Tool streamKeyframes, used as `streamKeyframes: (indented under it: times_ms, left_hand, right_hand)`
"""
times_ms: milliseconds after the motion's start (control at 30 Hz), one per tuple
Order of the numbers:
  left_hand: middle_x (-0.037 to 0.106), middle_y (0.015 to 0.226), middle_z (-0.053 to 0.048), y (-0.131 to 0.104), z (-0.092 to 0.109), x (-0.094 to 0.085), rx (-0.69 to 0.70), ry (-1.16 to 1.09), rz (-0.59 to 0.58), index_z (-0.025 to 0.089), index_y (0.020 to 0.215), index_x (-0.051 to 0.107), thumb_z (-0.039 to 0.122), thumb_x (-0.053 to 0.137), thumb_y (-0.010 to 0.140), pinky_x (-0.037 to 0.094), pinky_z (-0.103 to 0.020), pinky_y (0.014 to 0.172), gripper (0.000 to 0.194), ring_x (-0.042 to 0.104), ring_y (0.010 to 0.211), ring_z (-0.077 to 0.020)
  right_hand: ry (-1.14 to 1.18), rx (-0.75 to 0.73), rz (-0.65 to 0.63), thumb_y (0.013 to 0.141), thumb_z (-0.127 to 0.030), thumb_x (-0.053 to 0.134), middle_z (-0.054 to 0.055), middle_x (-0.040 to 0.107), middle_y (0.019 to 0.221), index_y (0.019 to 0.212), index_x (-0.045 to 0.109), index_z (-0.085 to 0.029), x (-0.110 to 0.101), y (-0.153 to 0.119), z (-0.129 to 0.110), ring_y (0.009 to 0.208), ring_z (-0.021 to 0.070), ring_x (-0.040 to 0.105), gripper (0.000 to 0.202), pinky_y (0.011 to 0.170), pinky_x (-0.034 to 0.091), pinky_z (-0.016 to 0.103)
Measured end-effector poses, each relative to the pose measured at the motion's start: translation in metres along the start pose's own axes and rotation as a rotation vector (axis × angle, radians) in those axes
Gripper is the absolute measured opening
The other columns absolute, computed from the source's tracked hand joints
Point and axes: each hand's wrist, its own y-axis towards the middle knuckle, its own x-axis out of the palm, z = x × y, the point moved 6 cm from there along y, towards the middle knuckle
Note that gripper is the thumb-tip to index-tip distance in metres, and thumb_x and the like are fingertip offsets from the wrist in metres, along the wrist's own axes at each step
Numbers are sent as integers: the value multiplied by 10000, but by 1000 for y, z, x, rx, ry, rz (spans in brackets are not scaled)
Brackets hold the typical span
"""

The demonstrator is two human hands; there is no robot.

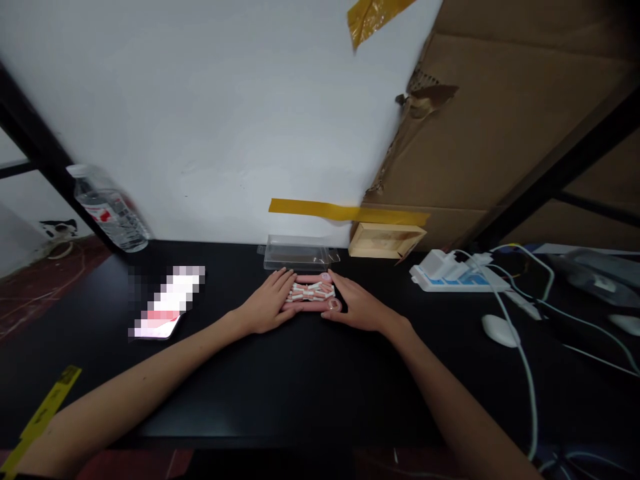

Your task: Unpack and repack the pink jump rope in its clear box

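A flat pink-framed piece (313, 292) lies on the black table. It has a pink bar along its top and bottom, with several small white and pink sticks between them; I cannot make out its exact kind. My left hand (270, 301) covers its left end, fingers on the upper bar and thumb along the lower one. At the right end, my right hand (359, 303) closes around it the same way, thumb below and fingers above, near two round discs on the bars. The palms hide both ends.
Behind the hands stand a clear plastic case (295, 253) and a cream box (385, 240). A glowing phone (170, 303) and a water bottle (113, 213) are on the left. A power strip (457, 277), cables and a white mouse (500, 331) are on the right.
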Motion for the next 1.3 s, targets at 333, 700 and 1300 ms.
streamKeyframes:
  times_ms: [333, 700, 1300]
  left_hand:
    - [350, 1550, -221, 1, 1, -2, 9, 2, -29, 2, 1472, 345, 510, 394, 1004, 206, -428, 1215, 693, 247, 1477, -317]
    - [361, 1540, -233, 2, 0, 0, -12, 12, -21, 26, 1458, 365, 518, 409, 994, 228, -476, 1196, 679, 264, 1468, -337]
    - [353, 1544, -234, 2, 1, -1, -18, 41, -45, 6, 1463, 353, 507, 409, 992, 235, -457, 1196, 690, 280, 1463, -331]
  right_hand:
    - [9, -1, 6, 853, -663, 588, 154, 122, 1657, 1600, 114, -188, 2, -1, -3, 1507, 341, 194, 1003, 1199, 262, 529]
    - [11, -60, 13, 870, -567, 623, 163, 179, 1643, 1598, 118, -180, 2, 1, -8, 1490, 340, 254, 967, 1192, 285, 541]
    - [39, -61, 18, 809, -628, 674, 167, 167, 1645, 1599, 114, -184, -2, -2, 1, 1492, 350, 239, 1065, 1196, 281, 540]
